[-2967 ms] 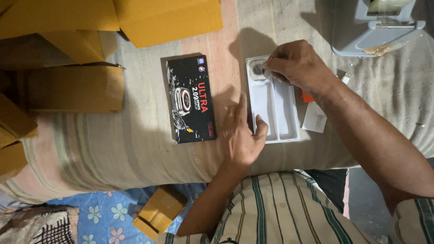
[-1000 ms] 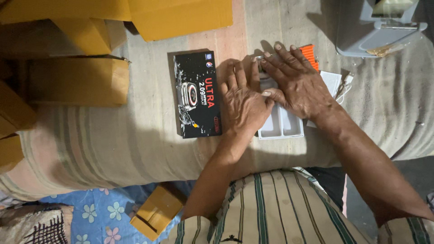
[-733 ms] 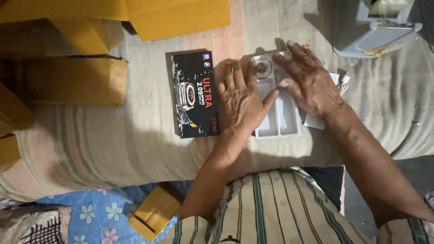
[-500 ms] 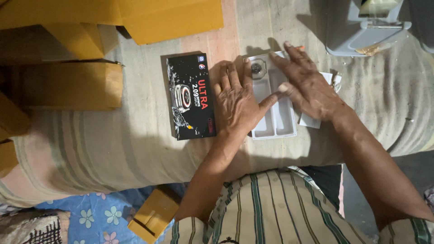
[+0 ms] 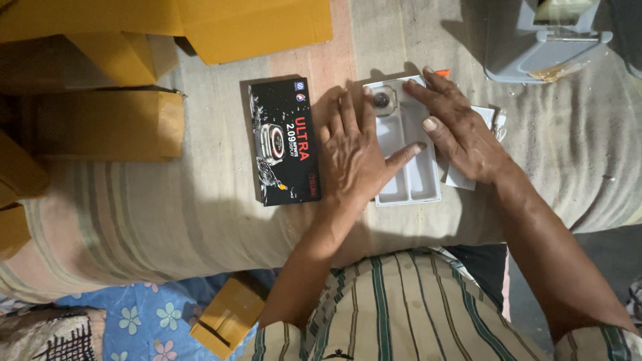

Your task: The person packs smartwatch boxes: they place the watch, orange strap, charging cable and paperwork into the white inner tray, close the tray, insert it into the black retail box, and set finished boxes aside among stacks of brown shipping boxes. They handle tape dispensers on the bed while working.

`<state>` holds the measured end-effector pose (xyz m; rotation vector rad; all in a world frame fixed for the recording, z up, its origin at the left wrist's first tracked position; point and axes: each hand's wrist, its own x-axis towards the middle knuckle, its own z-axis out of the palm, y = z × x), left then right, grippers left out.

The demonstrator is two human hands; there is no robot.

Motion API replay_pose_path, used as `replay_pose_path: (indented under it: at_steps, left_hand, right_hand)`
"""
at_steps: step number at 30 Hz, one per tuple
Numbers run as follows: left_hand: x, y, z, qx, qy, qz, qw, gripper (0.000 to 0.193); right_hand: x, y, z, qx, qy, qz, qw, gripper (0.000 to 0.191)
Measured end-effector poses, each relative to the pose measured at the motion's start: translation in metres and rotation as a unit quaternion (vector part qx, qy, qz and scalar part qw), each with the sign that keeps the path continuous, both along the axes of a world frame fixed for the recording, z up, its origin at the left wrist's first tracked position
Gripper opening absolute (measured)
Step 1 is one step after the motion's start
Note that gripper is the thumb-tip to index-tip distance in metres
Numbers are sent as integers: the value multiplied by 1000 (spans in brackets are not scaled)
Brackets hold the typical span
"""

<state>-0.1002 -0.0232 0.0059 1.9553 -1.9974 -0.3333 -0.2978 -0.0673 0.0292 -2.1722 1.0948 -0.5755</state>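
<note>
Right at the middle of the frame, both hands lie flat on a white plastic tray (image 5: pixel 414 180) that rests on a striped cloth-covered surface (image 5: pixel 134 220). The left hand (image 5: pixel 354 157) is spread open, palm down, over the tray's left edge, its thumb stretched across the compartments; it grips nothing. The right hand (image 5: pixel 461 130) is likewise open and flat, fingers extended over the tray's upper right corner, pressing rather than clasping. A round watch face (image 5: pixel 382 101) sits in the tray's top compartment, between the two hands' fingertips. Just left of the left hand lies a black product box (image 5: pixel 284 150) showing a watch picture. White paper slips (image 5: pixel 483 117) peek out under the right hand. Yellow cardboard cartons (image 5: pixel 107 124) fill the upper left, a grey device (image 5: pixel 545 50) stands at the upper right, and a small yellow box (image 5: pixel 227 317) lies at the bottom.
</note>
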Motion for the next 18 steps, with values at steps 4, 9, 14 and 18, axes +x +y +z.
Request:
replay_pose_path:
  at_steps: [4,9,14,18]
  left_hand:
    - [-3,12,-5,-46,-6,-6,999,117]
    - [-5,16,-11,-69,-37,-8,997,118]
    - [-1,-7,-14,-25,-14,-3,1000,121]
    - [-5,-17,-21,-30,-7,-30,999,119]
  right_hand:
    - [1,2,1,12,7,-17,1000,68]
    - [1,0,0,20,-27,-11,999,67]
    - [-1,0,-3,55,-64,-19,996,68]
    - [-3,-3,-7,43,-70,-13,997,68]
